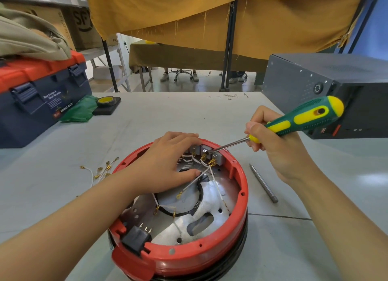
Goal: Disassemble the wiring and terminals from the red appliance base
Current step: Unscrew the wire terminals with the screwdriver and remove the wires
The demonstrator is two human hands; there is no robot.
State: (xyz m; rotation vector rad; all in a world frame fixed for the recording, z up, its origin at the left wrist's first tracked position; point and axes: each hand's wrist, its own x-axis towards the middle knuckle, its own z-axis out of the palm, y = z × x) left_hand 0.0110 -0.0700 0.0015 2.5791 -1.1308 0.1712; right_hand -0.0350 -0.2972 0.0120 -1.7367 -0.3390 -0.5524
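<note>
The round red appliance base (210,257) lies open-side up on the table, showing a silver plate, white wires (216,186) with brass terminals and a grey terminal block (206,151) at its far rim. My left hand (168,161) lies inside the base, fingers curved over the left part of the block and the thumb on the plate. My right hand (277,146) grips a green and yellow screwdriver (300,119). Its tip touches a screw on the terminal block.
Several removed wires with brass terminals (100,171) lie left of the base. A loose metal bit (263,183) lies to its right. A blue and red toolbox (39,93), a tape roll (106,101) and a dark grey box (315,85) stand further back.
</note>
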